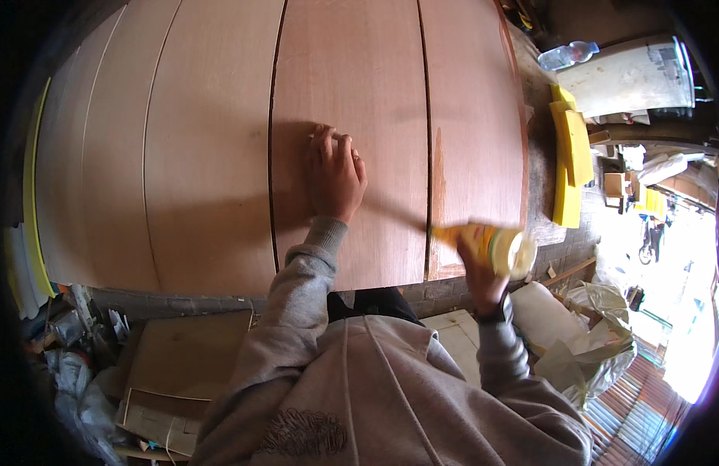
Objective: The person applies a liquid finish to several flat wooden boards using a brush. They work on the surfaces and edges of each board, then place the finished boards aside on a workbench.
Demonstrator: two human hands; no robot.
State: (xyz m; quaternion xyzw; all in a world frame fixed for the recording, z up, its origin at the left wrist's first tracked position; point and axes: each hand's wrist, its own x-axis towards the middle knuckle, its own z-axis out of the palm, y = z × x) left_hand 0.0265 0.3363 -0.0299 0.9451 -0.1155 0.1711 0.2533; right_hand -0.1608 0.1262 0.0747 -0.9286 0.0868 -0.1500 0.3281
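Evidently, right hand [476,269]: fingers wrapped round the yellow bottle [501,247], which lies tilted in the grasp.
Bottle: over the panel [352,70], toward its near right corner, narrow end by the right seam [428,155]; blurred, so contact cannot be told.
Handling: probably light, with a squeezable wall, slick if smeared; best held round mid-body, clear of the narrow end.
Left hand [336,180]: fingers curled on the panel; whether they pinch anything cannot be told.
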